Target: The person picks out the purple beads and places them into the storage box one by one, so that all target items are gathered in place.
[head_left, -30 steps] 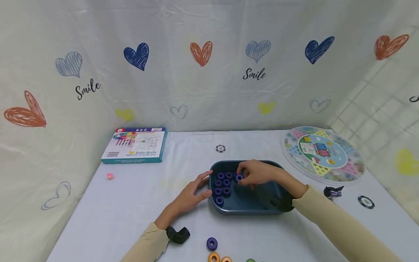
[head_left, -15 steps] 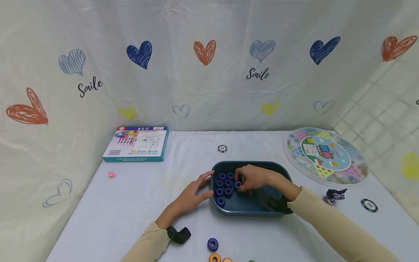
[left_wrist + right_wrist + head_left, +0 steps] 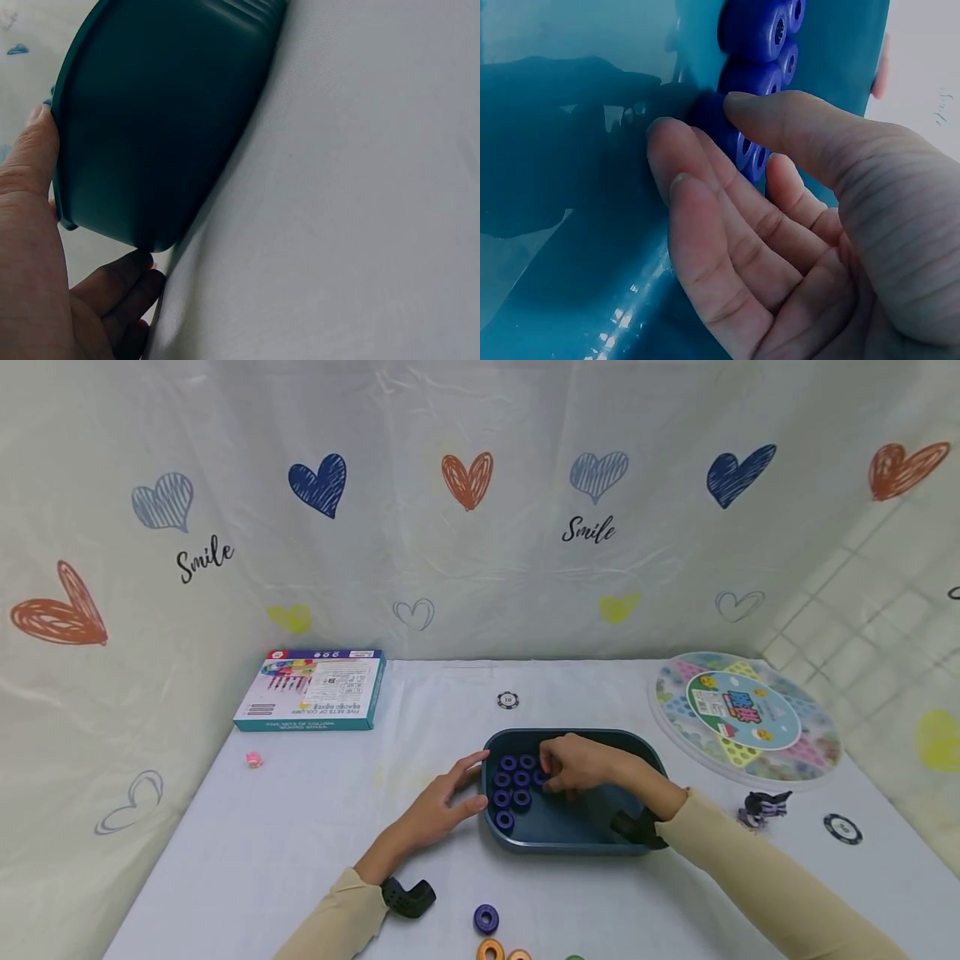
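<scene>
A dark teal tray (image 3: 577, 846) stands on the white-covered table in the head view. Several purple rings (image 3: 502, 780) sit grouped in its left part, each with a hole through the middle. Over them, my right hand (image 3: 581, 762) reaches in and pinches one purple ring (image 3: 716, 124) between thumb and fingers, right beside the others. My left hand (image 3: 435, 810) lies at the tray's left end, fingers extended and touching its rim. The left wrist view shows the left fingers (image 3: 124, 289) against the tray's outer wall (image 3: 165, 127).
Nearer the front lie a loose purple ring (image 3: 486, 918), orange rings (image 3: 491, 950) and a partly cut-off green piece (image 3: 574, 957). Around stand a flat box (image 3: 311, 693), a round game board (image 3: 746, 714), poker chips (image 3: 843, 828), a pink trinket (image 3: 254, 760) and a dark figurine (image 3: 763, 807).
My right hand has lowered the purple ring, moving it slightly nearer and left until it sits beside the grouped rings. The left hand has stayed at the tray's end.
</scene>
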`<state>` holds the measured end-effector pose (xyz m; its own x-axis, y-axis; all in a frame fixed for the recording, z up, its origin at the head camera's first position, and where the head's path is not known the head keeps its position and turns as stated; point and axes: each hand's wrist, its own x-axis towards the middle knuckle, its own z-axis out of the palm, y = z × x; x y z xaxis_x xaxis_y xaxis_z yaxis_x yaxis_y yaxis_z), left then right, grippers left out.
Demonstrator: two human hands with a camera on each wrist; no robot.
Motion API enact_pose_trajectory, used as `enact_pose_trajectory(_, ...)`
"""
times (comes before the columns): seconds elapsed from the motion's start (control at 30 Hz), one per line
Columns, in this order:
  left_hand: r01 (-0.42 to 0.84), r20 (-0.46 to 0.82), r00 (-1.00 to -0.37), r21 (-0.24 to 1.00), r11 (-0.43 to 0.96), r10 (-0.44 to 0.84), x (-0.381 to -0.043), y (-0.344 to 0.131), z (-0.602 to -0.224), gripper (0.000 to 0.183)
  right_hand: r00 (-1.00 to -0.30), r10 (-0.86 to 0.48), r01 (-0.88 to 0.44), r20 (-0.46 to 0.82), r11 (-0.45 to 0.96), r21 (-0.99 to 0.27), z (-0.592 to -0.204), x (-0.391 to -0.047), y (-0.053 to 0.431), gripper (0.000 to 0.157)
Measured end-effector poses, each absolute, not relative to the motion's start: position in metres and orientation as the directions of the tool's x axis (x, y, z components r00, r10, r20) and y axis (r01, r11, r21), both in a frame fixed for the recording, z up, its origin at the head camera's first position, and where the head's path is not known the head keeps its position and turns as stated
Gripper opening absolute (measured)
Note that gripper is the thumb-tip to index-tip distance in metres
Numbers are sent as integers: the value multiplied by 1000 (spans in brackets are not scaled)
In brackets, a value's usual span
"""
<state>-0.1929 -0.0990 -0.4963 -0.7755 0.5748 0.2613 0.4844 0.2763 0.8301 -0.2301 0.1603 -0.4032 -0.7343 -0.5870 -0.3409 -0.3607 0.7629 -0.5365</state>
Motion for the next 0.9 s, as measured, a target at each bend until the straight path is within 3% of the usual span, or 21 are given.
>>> enact_pose_trajectory(0.47,489,266,-778,825,283,570,-193,-101,-499,61,-709,-656,-466,-259,712,-526,-388,-226,171,10)
enact_pose_trajectory(0.9,477,254,-778,834,277,575,-194,-99,-499,60,-699,-711,-608,-75,646,-461,-369,-170,149,6)
